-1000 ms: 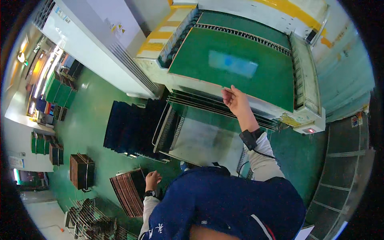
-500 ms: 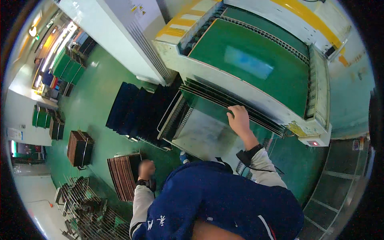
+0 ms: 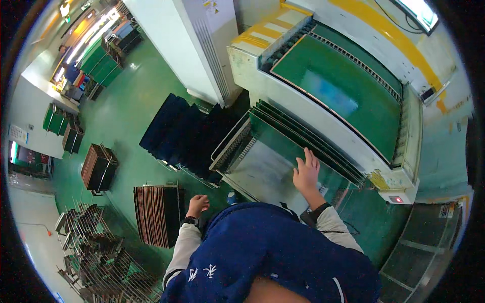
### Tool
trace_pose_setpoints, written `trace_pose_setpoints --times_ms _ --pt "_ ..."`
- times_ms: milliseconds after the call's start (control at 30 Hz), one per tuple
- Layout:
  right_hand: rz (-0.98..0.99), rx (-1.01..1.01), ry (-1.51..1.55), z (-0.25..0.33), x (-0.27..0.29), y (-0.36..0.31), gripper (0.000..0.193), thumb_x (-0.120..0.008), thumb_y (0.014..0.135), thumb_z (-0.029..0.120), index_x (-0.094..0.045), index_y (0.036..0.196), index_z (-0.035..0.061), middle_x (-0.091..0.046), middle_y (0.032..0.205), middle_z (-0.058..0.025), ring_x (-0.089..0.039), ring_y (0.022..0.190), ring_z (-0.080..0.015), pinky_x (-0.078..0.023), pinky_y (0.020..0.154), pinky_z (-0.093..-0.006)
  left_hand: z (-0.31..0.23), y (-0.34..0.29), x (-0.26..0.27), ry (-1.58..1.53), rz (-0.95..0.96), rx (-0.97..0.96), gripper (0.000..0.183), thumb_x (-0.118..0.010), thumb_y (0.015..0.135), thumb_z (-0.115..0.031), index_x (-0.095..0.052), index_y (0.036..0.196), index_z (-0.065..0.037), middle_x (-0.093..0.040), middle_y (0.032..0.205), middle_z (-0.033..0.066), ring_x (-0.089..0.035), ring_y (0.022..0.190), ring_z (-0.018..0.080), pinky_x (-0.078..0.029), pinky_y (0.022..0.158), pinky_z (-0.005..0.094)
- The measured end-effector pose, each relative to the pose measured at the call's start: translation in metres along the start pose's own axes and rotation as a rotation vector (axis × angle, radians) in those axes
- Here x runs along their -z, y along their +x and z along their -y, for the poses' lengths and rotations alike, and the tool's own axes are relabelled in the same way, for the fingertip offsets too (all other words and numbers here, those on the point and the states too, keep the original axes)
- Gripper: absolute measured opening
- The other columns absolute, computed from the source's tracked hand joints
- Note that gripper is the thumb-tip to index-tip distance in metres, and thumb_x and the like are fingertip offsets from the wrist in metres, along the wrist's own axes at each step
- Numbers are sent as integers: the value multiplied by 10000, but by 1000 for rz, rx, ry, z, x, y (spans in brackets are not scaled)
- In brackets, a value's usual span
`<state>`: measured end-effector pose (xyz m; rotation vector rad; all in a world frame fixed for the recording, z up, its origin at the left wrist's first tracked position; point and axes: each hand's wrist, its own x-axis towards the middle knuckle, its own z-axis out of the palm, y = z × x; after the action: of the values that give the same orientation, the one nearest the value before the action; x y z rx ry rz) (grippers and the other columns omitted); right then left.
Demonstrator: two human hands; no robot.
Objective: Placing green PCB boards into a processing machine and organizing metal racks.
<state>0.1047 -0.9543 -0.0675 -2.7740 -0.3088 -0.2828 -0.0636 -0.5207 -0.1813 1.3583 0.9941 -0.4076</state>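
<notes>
The right hand (image 3: 306,175), fingers apart, has been withdrawn from the green panel (image 3: 337,96) at its one o'clock, now left unheld; the left hand's (image 3: 198,204) grip cannot be told.

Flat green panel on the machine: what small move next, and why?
I'd probably raise the right hand to the near edge of the flat green panel: the hand looks open and empty, the panel lies on the machine, and the rack below holds several panels on edge.
</notes>
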Motion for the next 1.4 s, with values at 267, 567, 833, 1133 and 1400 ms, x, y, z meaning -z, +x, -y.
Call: trace_pose_setpoints --times_ms 267,567,833,1133,1400 --pt "-38 -141 13 -10 -14 35 369 -719 687 141 -575 1019 71 -546 1064 -125 -487 1038 -319 -400 851 -456 0 8 13 23 -32 -35 259 -606 836 -216 -593 1009 -24 -618 803 55 -606 628 152 -493 542 276" --pt "235 -297 -112 -31 -53 59 278 -668 754 199 -567 951 32 -624 945 -195 -592 915 -372 -468 761 -466 23 8 61 -202 -89 -12 207 -610 837 -179 -576 951 -9 -594 747 63 -566 567 137 -466 453 271" --pt "361 -351 -206 -15 -43 77 300 -624 789 279 -595 945 25 -628 976 -199 -593 937 -373 -474 775 -471 52 -7 104 -325 -216 15 301 -610 846 -214 -551 1058 -9 -628 840 88 -604 619 164 -492 505 277" --pt "332 -442 -241 -12 -48 71 274 -624 802 288 -589 922 45 -638 952 -173 -606 916 -351 -484 744 -457 51 9 117 -242 -158 57 272 -623 852 -253 -552 1031 -62 -634 870 77 -627 700 201 -524 565 329" --pt "207 -409 -278 -12 -57 67 249 -665 730 270 -602 844 58 -641 858 -172 -613 832 -369 -479 693 -475 21 18 97 -178 -90 36 187 -611 824 -209 -597 929 -55 -615 744 41 -589 576 136 -477 484 253"
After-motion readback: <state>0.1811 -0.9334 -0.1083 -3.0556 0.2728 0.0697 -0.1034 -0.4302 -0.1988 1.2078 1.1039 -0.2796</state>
